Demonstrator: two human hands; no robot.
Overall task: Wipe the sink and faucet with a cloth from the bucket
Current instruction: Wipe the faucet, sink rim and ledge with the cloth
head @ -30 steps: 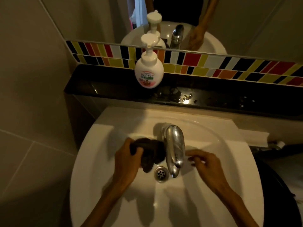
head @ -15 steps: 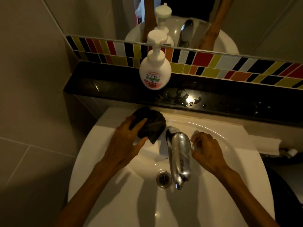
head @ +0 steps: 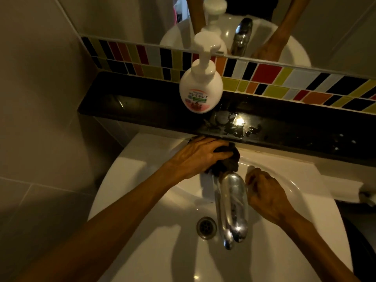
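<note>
A white round sink [head: 142, 251] fills the lower half of the head view, with a chrome faucet [head: 234, 202] reaching over the metal drain [head: 206, 227]. My left hand [head: 195, 155] presses a dark crumpled cloth [head: 228, 162] onto the sink's back rim, right behind the faucet's base. My right hand [head: 266, 194] rests curled against the right side of the faucet; whether it holds anything is hidden. No bucket is in view.
A white pump soap bottle [head: 201, 86] stands on a wet black ledge [head: 284, 127] behind the sink. Coloured tiles and a mirror rise above it. A tiled wall closes the left side. A dark rounded object [head: 364, 247] sits at the right edge.
My left hand carried the cloth from inside the basin, left of the faucet, up and back onto the rim behind the faucet's base. My right hand moved up alongside the faucet.
</note>
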